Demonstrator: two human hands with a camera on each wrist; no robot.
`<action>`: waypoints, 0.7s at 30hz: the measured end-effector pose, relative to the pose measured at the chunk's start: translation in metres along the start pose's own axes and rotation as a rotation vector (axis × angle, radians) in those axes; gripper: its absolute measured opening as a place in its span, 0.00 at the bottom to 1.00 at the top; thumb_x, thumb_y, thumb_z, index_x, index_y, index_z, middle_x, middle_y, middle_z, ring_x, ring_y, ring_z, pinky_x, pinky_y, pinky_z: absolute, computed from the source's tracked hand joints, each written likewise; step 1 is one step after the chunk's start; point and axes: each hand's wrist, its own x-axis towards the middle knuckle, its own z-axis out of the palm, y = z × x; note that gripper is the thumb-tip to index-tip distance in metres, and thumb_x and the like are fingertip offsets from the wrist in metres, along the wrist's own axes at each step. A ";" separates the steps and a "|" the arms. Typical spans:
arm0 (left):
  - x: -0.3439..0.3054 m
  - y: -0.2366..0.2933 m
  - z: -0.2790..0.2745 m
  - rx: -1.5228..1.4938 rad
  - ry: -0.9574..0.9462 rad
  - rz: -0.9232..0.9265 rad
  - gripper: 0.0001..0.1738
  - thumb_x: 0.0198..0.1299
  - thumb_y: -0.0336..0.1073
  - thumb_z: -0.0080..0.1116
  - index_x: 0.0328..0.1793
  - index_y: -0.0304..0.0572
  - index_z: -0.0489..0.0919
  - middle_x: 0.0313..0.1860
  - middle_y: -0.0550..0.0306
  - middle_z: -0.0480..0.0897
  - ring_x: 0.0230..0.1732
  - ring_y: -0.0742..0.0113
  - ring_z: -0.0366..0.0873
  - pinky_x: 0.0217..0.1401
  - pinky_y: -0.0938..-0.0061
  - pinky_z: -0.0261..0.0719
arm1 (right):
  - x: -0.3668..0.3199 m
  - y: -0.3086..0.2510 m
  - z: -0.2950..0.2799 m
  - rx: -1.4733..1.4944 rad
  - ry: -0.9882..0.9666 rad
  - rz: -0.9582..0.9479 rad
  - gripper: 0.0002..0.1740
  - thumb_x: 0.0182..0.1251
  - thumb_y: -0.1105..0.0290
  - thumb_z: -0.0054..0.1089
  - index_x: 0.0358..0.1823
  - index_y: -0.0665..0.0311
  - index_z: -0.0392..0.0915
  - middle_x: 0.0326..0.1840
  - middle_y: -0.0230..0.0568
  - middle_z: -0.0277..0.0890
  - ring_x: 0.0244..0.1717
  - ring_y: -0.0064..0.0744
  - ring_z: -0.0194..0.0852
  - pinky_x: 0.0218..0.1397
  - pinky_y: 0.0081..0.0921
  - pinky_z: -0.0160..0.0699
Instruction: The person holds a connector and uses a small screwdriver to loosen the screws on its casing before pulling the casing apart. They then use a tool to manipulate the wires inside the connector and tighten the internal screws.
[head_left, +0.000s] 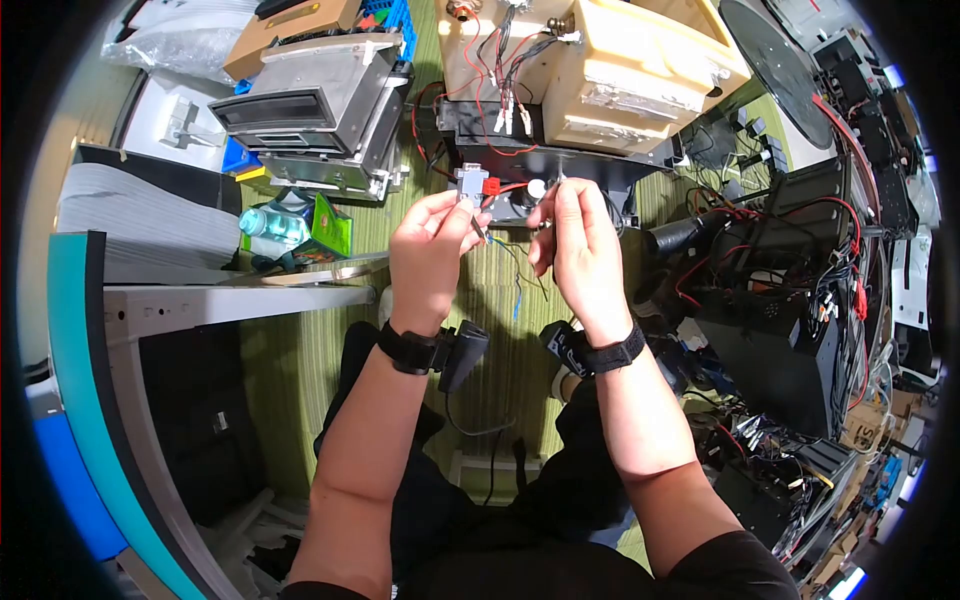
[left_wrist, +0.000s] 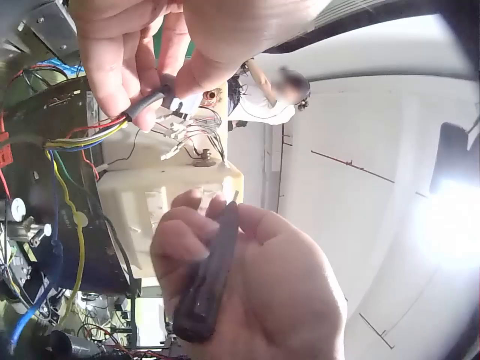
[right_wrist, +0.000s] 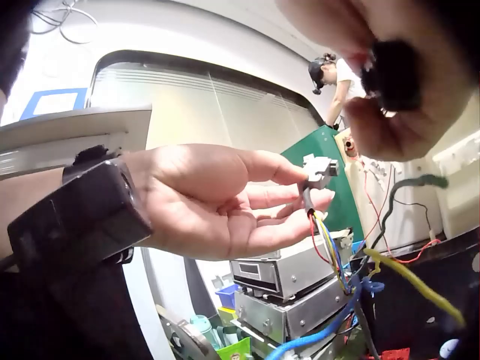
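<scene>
My left hand [head_left: 422, 250] pinches a grey plug-like connector [right_wrist: 321, 169] between thumb and fingers, along with the dark sheath of its cable. Red, yellow, blue and other thin wires [left_wrist: 86, 139] fan out of that sheath and hang loose. To the right, my right hand [head_left: 588, 245] holds a small screwdriver [left_wrist: 210, 281], its black handle lying along the curled fingers and its thin metal tip poking past the fingertips. In the head view the two hands face each other with a gap between them. Beside the connector shows a red plug [head_left: 491, 186].
A black metal case [head_left: 590, 165] with a cream-coloured box [head_left: 630, 85] on it stands just beyond my hands. Stacked metal units [head_left: 310, 110] are at the left. Black equipment [head_left: 770, 340] with tangled cables fills the right. Another person [right_wrist: 341, 82] is in the background.
</scene>
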 end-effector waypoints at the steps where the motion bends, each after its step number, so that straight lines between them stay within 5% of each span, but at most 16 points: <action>1: 0.000 0.000 0.001 0.002 0.005 -0.004 0.18 0.66 0.32 0.56 0.57 0.27 0.71 0.46 0.47 0.81 0.45 0.62 0.83 0.50 0.74 0.83 | 0.001 0.000 -0.002 -0.001 0.000 -0.001 0.13 0.81 0.61 0.38 0.43 0.61 0.67 0.28 0.34 0.69 0.23 0.16 0.68 0.20 0.15 0.63; 4: 0.000 -0.002 0.001 -0.012 0.005 0.003 0.17 0.66 0.31 0.56 0.57 0.26 0.71 0.46 0.47 0.81 0.45 0.63 0.83 0.50 0.74 0.83 | 0.003 0.003 -0.011 -0.481 -0.027 -0.105 0.14 0.79 0.63 0.42 0.56 0.64 0.68 0.35 0.35 0.72 0.27 0.19 0.71 0.31 0.17 0.71; 9: -0.004 -0.002 0.006 -0.001 -0.012 0.039 0.17 0.66 0.30 0.56 0.57 0.26 0.71 0.46 0.46 0.81 0.45 0.63 0.83 0.50 0.74 0.83 | -0.010 0.013 -0.011 -0.514 -0.050 -0.318 0.15 0.75 0.72 0.46 0.58 0.69 0.64 0.36 0.40 0.75 0.38 0.30 0.76 0.44 0.26 0.75; 11: -0.005 -0.004 0.006 0.006 -0.020 0.045 0.16 0.66 0.29 0.55 0.57 0.26 0.71 0.46 0.46 0.82 0.45 0.63 0.84 0.49 0.74 0.83 | -0.019 0.001 -0.010 -0.493 -0.136 -0.239 0.18 0.72 0.73 0.47 0.59 0.72 0.59 0.42 0.58 0.77 0.44 0.52 0.80 0.46 0.39 0.76; 13: -0.005 -0.007 0.006 0.061 -0.016 0.079 0.16 0.66 0.28 0.55 0.57 0.26 0.72 0.46 0.46 0.82 0.44 0.64 0.84 0.49 0.75 0.83 | -0.022 -0.003 -0.012 -0.517 -0.162 -0.158 0.16 0.71 0.74 0.51 0.57 0.70 0.65 0.41 0.57 0.77 0.43 0.53 0.79 0.45 0.39 0.77; 15: -0.007 -0.008 0.009 0.068 -0.006 0.110 0.15 0.66 0.28 0.56 0.55 0.26 0.73 0.44 0.47 0.83 0.42 0.68 0.83 0.44 0.79 0.80 | -0.022 -0.002 -0.015 -0.766 -0.071 -0.545 0.13 0.69 0.71 0.56 0.52 0.67 0.73 0.39 0.52 0.77 0.39 0.54 0.79 0.42 0.39 0.78; 21: -0.014 -0.009 0.013 0.167 0.000 0.186 0.14 0.64 0.26 0.57 0.54 0.26 0.74 0.43 0.48 0.84 0.40 0.71 0.83 0.42 0.81 0.78 | -0.033 -0.010 -0.017 -0.939 0.010 -0.385 0.10 0.65 0.67 0.60 0.46 0.61 0.77 0.38 0.44 0.79 0.38 0.46 0.80 0.40 0.36 0.78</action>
